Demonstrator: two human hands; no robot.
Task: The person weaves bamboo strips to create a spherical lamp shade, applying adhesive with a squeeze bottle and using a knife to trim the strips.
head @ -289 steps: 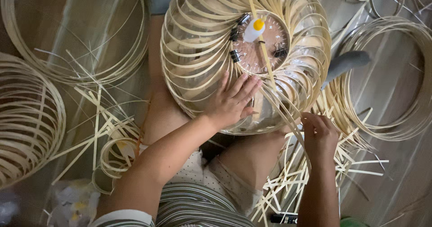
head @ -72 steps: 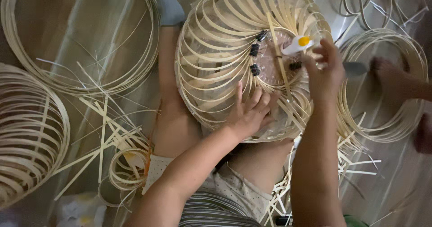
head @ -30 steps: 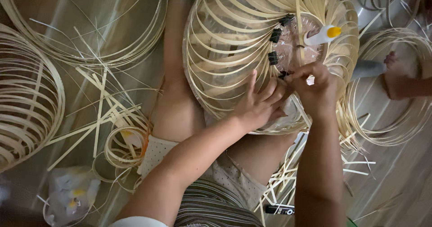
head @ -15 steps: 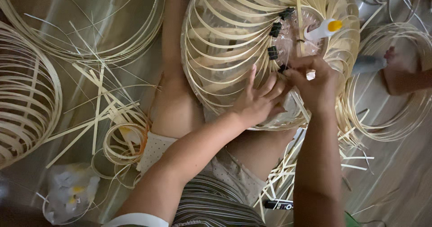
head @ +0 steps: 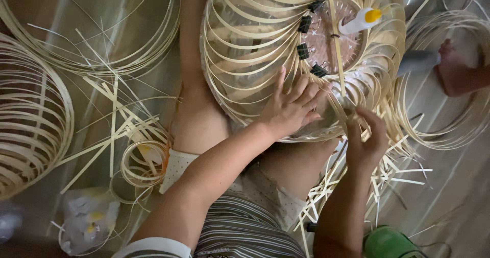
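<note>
A round frame (head: 255,59) of curved bamboo strips lies across the person's lap, bulging up toward the camera. At its centre is a clear disc (head: 332,38) where the strips meet; black clips (head: 304,24) sit along the disc's left edge and a small white glue bottle (head: 360,21) with a yellow cap lies on it. The left hand (head: 291,107) rests flat on the frame's near side, fingers spread and holding nothing. The right hand (head: 365,140) is at the frame's lower right rim, fingers curled in a pinch around a thin strip (head: 337,43) that runs up across the disc. Loose strips (head: 117,120) lie scattered on the floor to both sides, with hoops (head: 148,158) of coiled bamboo at left and right, another ribbed frame (head: 30,120) at far left, and a plastic bag (head: 87,219) near the bottom left. Another person's foot (head: 454,74) shows at the right edge.
</note>
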